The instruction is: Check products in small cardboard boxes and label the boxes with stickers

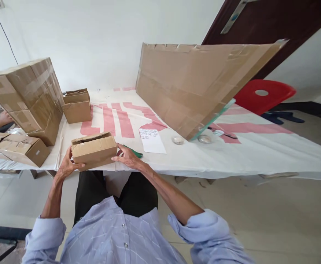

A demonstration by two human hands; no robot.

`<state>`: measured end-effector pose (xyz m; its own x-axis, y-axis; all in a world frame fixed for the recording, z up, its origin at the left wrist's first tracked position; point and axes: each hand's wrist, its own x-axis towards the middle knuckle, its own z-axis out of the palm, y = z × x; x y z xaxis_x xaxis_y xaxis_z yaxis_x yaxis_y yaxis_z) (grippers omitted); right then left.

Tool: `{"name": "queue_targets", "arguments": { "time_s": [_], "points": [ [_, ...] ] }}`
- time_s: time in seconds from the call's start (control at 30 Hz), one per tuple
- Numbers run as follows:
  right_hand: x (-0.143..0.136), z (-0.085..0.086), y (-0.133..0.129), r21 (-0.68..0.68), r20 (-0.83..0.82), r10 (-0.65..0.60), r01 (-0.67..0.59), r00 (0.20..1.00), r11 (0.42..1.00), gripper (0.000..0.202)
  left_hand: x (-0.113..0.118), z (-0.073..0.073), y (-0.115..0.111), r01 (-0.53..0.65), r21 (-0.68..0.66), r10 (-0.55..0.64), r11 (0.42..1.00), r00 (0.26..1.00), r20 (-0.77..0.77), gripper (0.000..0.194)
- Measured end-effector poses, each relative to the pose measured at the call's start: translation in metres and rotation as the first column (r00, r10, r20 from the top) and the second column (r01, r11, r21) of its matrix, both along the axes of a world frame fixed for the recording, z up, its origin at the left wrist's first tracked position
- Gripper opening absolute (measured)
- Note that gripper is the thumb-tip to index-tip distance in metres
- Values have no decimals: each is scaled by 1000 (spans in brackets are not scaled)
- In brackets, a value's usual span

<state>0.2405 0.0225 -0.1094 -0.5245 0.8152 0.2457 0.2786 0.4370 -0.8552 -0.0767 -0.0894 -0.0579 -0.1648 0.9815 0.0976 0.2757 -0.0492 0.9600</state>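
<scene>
A small cardboard box (96,151) is between my two hands at the table's front edge. Its top flaps look nearly closed, with a dark gap along the far side. My left hand (68,164) grips the box's left end, thumb on the near face. My right hand (128,157) holds the right end, with its fingertips on the corner. Just behind my right hand lies a green object (134,151), partly hidden by the hand. To the right of it is a white sheet of paper (152,142) with rows of small printed or stuck-on shapes.
Stacked taped cartons (36,91) and smaller boxes (25,148) stand at the left. An open-topped box (77,110) sits behind. A large cardboard panel (199,80) leans at the right, near tape rolls (177,140). A red chair (267,93) is beyond. Another person's hand (5,118) shows far left.
</scene>
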Motion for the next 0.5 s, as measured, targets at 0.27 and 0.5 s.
{"name": "queue_targets", "arguments": {
  "time_s": [0.27, 0.5],
  "points": [
    [-12, 4, 8, -155, -204, 145, -178, 968, 972, 91, -1, 11, 6, 9, 9, -10, 1000, 1000, 21, 108],
    [-26, 4, 14, -25, -245, 146, -157, 959, 987, 95, -16, 11, 22, 19, -2, -19, 1000, 999, -49, 108]
  ]
}}
